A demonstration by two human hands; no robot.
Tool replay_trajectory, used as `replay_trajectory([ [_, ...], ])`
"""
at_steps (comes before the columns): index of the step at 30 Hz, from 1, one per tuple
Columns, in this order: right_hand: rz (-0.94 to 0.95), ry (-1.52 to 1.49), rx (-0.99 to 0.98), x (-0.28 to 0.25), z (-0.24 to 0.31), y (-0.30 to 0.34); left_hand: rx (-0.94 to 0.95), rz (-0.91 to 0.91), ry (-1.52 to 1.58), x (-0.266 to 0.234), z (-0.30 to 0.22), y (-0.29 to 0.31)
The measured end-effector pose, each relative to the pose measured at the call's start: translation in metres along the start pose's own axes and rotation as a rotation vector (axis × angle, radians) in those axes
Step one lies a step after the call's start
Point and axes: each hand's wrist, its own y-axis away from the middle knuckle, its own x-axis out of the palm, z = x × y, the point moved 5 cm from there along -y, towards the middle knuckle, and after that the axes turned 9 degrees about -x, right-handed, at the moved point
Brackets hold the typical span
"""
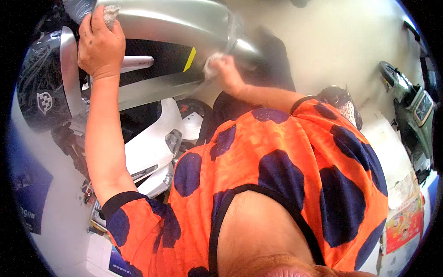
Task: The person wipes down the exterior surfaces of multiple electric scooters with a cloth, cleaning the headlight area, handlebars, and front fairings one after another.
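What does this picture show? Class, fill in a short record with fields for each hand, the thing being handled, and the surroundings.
Left hand: pressed on the silver scooter panel, a crumpled cloth under its fingers
Right hand: blurred, closed on a white rag against the panel
Panel: silver, with a black band and a yellow stripe
Nearby: white scooter body below, dark helmet at left, green scooter at right

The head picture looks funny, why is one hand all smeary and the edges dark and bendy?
In the head view, the right hand and its white cloth are smeared by motion blur; the left hand looks sharper. Bright glare streaks the silver scooter panel. The fisheye lens bends straight edges and leaves a black rim around the round picture.
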Motion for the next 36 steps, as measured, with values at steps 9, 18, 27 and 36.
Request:
replay_trajectory([
  [9,-0.247,0.606,-0.417,-0.028,-0.006,-0.026,0.016,-0.068,0.036,0.008,-0.003,0.003],
  [18,-0.035,0.594,-0.554,0.048,0.05,-0.013,-0.012,-0.063,-0.002,0.008,0.002,0.004],
  [27,0.265,0.376,-0.472,0.019,0.034,-0.075,0.009,-0.188,0.019,-0.015,-0.016,0.007],
  [36,0.593,0.806,-0.847,0.053,0.048,0.003,-0.079,-0.098,0.022,-0.019,-0.015,0.005],
])
